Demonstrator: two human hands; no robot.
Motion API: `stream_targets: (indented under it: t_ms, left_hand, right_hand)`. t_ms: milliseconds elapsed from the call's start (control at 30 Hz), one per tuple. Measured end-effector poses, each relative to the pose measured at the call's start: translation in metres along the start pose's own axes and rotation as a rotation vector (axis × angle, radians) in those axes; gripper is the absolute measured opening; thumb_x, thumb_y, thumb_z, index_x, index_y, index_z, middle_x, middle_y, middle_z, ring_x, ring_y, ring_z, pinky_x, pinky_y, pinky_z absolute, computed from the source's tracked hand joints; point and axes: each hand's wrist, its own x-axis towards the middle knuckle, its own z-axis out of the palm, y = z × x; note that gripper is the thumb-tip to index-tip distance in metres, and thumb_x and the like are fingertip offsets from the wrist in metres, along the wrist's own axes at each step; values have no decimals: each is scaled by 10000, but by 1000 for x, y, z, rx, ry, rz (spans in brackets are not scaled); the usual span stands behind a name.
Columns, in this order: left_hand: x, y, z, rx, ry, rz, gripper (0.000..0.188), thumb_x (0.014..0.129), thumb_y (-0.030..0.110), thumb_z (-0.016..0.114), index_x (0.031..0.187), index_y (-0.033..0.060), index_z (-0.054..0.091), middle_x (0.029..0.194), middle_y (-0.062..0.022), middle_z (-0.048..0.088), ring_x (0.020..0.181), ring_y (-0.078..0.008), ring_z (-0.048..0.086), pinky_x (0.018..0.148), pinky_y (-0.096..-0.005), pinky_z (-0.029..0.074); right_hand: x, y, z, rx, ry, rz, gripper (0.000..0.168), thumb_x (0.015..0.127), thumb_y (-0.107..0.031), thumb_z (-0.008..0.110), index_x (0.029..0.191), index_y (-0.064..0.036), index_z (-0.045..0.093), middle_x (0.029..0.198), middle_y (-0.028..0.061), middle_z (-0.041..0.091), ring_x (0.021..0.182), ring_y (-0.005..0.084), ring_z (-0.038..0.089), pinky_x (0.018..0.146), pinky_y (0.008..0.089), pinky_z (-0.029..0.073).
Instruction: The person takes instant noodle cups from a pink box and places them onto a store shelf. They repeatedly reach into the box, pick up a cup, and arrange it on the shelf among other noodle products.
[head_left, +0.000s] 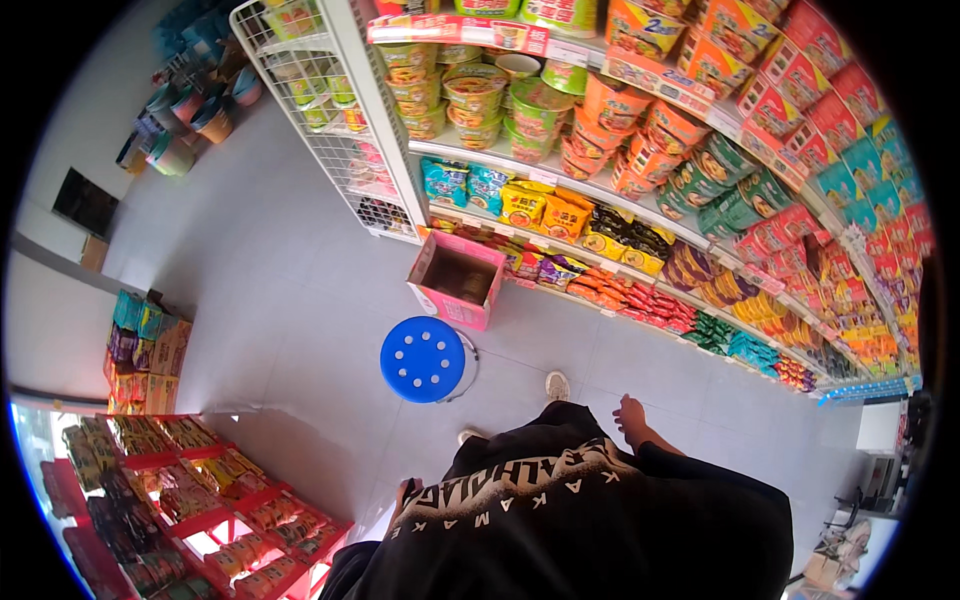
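Observation:
My right hand (630, 417) hangs at my side above the grey floor, its fingers loosely curled and apart, with nothing seen in them. At my other side, my left hand (399, 501) is mostly covered by my black shirt (570, 517). Something dark shows at that hand, too small to make out. Before me stands a round stool with a blue seat (422, 359) pierced by several holes. Just beyond it, a pink open-topped cardboard box (459, 279) rests on the floor against the shelf. Its inside is dark, with something brownish at the bottom.
A long shelf unit (551, 178) carries instant noodle cups (475, 90) and bagged noodles (523, 204). Its wire-mesh end panel (330, 120) faces left. A red display rack (225, 517) with packets stands at lower left. Stacked cartons (161, 360) and plastic bins (210, 120) line the left wall.

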Motion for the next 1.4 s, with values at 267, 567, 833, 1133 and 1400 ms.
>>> stream_targets:
  t_ms: [267, 567, 833, 1133, 1400]
  left_hand:
    - [114, 137, -8, 844, -12, 882, 207, 749, 288, 636, 667, 118, 552, 724, -75, 509, 730, -280, 563, 625, -426, 441]
    - [108, 367, 82, -35, 115, 165, 435, 873, 376, 592, 1133, 29, 632, 1002, -183, 700, 946, -329, 669, 808, -411, 516]
    - [78, 453, 86, 14, 40, 5, 464, 840, 378, 623, 1130, 16, 628, 943, -173, 698, 833, -280, 689, 756, -376, 533]
    - [84, 434, 105, -46, 93, 59, 390, 837, 366, 633, 939, -7, 676, 873, -132, 695, 735, -239, 666, 691, -375, 519]
    - [120, 422, 136, -30, 45, 77, 452, 845, 421, 655, 1073, 31, 674, 1031, -162, 692, 933, -284, 667, 832, -368, 509]
  right_hand:
    - [94, -120, -218, 1178, 442, 6, 563, 1000, -529, 284, 1335, -100, 427, 1185, 98, 616, 977, 232, 563, 804, 411, 449]
    - [187, -283, -467, 1600, 356, -251, 567, 947, -558, 292, 1338, -164, 404, 1108, 89, 596, 927, 235, 535, 819, 430, 449]
    - [218, -313, -500, 1698, 326, -239, 331, 940, -326, 325, 993, -99, 559, 857, 58, 555, 788, 201, 497, 754, 432, 411]
    - [228, -315, -510, 1659, 352, -269, 261, 929, -245, 383, 928, -133, 619, 809, -4, 628, 736, 148, 553, 720, 395, 384]
    - [241, -303, -520, 1627, 368, -232, 168, 896, -192, 429, 804, -132, 556, 692, -25, 473, 634, 132, 443, 641, 369, 362]
